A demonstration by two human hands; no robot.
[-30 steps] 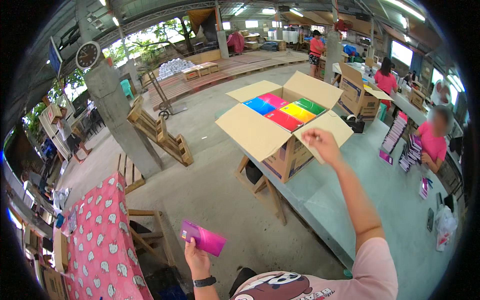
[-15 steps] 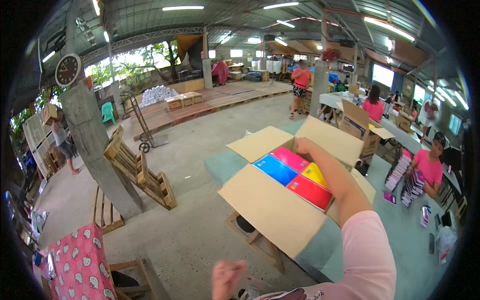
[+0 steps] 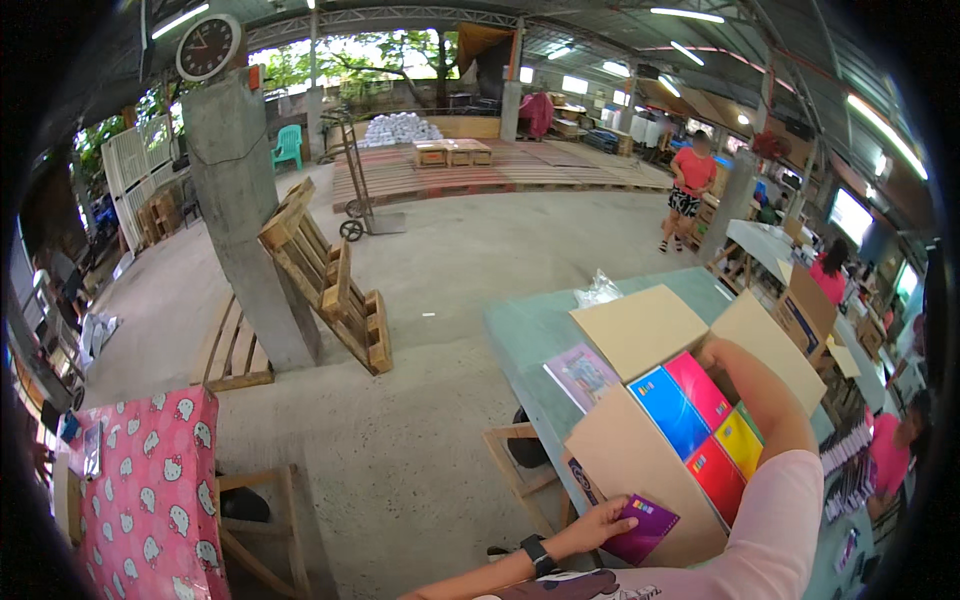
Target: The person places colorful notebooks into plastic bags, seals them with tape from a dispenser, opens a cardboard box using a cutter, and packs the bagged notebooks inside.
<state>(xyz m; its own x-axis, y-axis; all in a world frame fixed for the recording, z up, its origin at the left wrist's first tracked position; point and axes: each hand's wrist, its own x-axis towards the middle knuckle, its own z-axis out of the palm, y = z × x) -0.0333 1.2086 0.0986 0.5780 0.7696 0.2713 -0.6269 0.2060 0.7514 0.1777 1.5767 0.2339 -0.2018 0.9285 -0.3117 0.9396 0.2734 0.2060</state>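
Note:
An open cardboard box (image 3: pixel 640 450) with its flaps spread stands on the green table. Inside lie glossy notebooks: a blue one (image 3: pixel 660 408), a pink one (image 3: pixel 697 388), a red one (image 3: pixel 718 480) and a yellow one (image 3: pixel 738 440), with a strip of green beside the yellow. My left hand (image 3: pixel 603 522), a dark watch on its wrist, is closed on the edge of a small purple notebook (image 3: pixel 648 528) over the near flap. My right hand (image 3: pixel 718 358) reaches into the box's far side by the pink notebook; its fingers are hidden.
On the green table (image 3: pixel 525 320) lie a purple picture-covered book (image 3: pixel 582 376) and a clear plastic bag (image 3: pixel 598 290). A person in pink sits at right behind stacked notebooks (image 3: pixel 848 470). Wooden pallets (image 3: pixel 330 280) lean on a pillar. A pink-covered table (image 3: pixel 150 490) stands left.
The view has turned left, so the box sits lower and further right. My left hand has come to the box's near flap with the purple notebook. My right hand stays in the box.

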